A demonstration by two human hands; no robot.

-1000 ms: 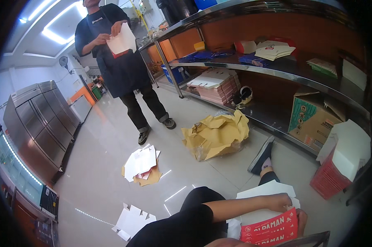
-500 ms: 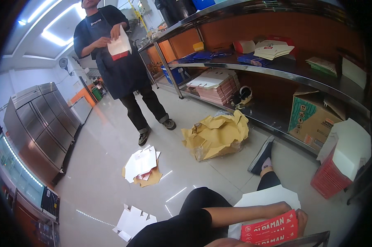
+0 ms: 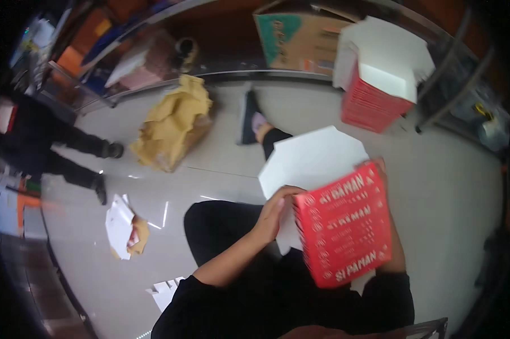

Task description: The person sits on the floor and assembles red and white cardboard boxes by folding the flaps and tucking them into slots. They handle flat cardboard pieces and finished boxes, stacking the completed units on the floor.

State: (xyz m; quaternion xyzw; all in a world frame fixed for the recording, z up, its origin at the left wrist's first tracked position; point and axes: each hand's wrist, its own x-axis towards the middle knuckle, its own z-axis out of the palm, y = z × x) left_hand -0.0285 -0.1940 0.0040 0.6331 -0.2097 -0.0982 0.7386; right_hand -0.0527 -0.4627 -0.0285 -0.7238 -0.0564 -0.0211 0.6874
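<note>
Over my lap I hold a stack of nested red cardboard boxes (image 3: 345, 231) with pale print, their red side tilted up toward me. Broad white lid flaps (image 3: 317, 158) spread out on the far side of it. My left hand (image 3: 277, 212) grips the stack's left edge, its fingertips partly hidden behind the cardboard. At the upper right corner, my right hand (image 3: 381, 169) is wrapped around the other edge; most of it is behind the boxes.
Another red box stack (image 3: 373, 104) with white flaps stands right of a brown carton (image 3: 303, 42) on the low shelf. Crumpled yellow-brown paper (image 3: 173, 121) and white cardboard pieces (image 3: 119, 226) lie on the floor. A person (image 3: 34, 135) stands at the left, holding a box.
My view has swung down and right, so the standing person now appears at the far left. The red box stack is tilted up more, its printed side now showing fully.
</note>
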